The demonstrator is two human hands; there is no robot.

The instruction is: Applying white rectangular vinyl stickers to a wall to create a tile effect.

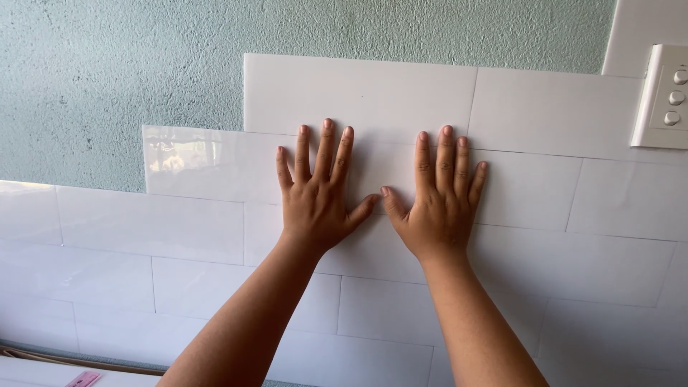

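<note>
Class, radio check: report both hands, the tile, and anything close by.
Left hand and right hand flat, fingers spread, on white tile. Tile sits against the textured green wall. Switch plate to the right, apart from the hands.

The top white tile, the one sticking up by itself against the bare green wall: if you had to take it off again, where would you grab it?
Probably by its free left end. The top tile lies flat on the textured wall, so only edges offer purchase; its left and top edges stand clear, unlike the seams. Both the left hand and right hand press flat below.
</note>
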